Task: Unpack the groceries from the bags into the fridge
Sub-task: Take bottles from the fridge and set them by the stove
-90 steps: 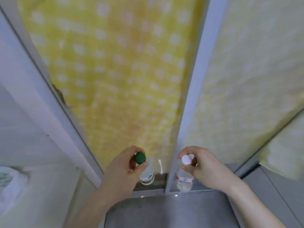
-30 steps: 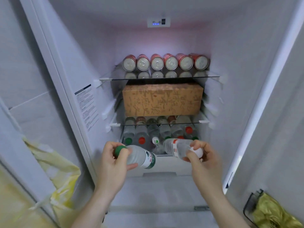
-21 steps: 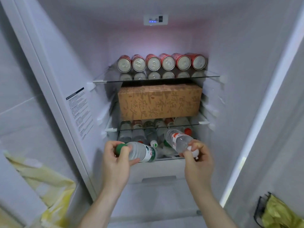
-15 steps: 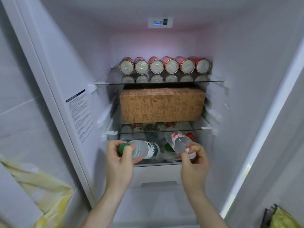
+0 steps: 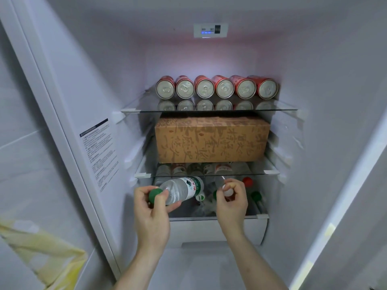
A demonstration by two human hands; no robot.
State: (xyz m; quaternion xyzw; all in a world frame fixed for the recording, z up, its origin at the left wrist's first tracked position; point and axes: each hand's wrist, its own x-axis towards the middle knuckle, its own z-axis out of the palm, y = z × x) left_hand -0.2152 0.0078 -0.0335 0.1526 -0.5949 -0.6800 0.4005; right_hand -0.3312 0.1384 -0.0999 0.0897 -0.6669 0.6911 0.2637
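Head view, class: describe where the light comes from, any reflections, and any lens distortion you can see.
Head view: a cool glow lights the back wall above the red cans; the glass shelf mirrors their ends; the lowest shelf behind the green-capped bottle lies dim; the wide lens splays the fridge walls outward.

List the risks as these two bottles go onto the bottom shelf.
1. That shelf already holds lying bottles, so a new one may knock them or roll forward.
2. The right hand pinches its white cap only; that grip could slip.
3. The green-cap bottle in the left hand points up and may hit the glass above.
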